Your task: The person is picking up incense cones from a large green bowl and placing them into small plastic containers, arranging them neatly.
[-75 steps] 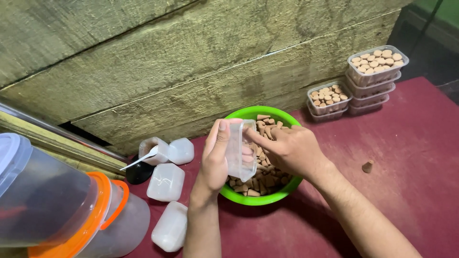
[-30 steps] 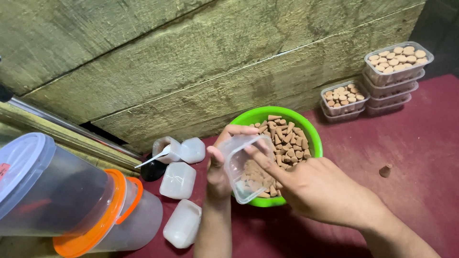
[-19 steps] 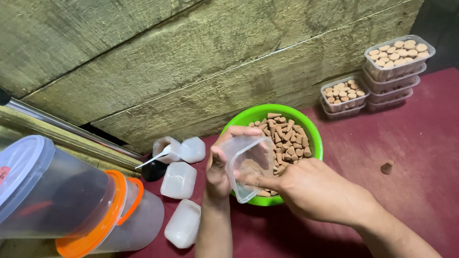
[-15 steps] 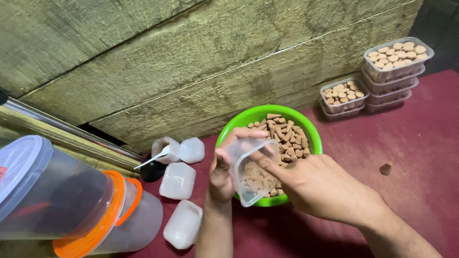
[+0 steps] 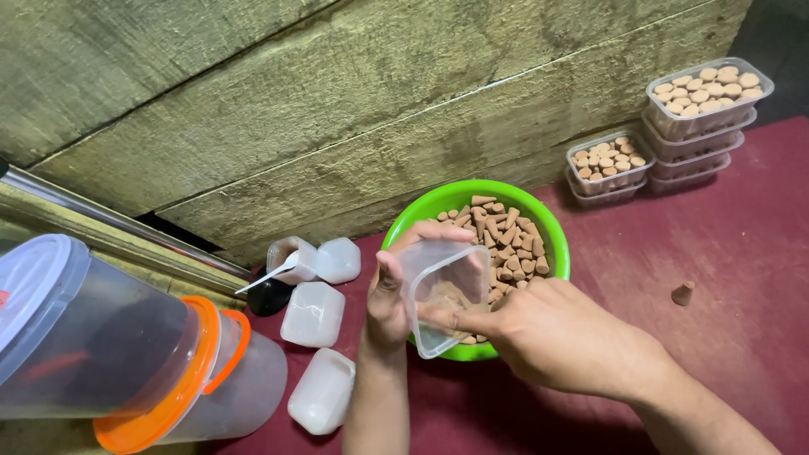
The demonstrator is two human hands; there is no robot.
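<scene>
The bowl (image 5: 421,211) in front of you is bright green; the cones (image 5: 506,240) in it are plain reddish brown. The small box (image 5: 438,295) you hold is clear plastic, dusted brown inside. The floor (image 5: 725,354) is dark maroon, with one brown stray cone (image 5: 683,293) on it. The wall (image 5: 337,109) is mottled olive-grey. The stacked trays (image 5: 695,122) are clear, filled with pale tan pieces. The empty tubs (image 5: 313,313) are frosted white. The big jars (image 5: 101,337) are clear; one has an orange rim (image 5: 160,404).
</scene>
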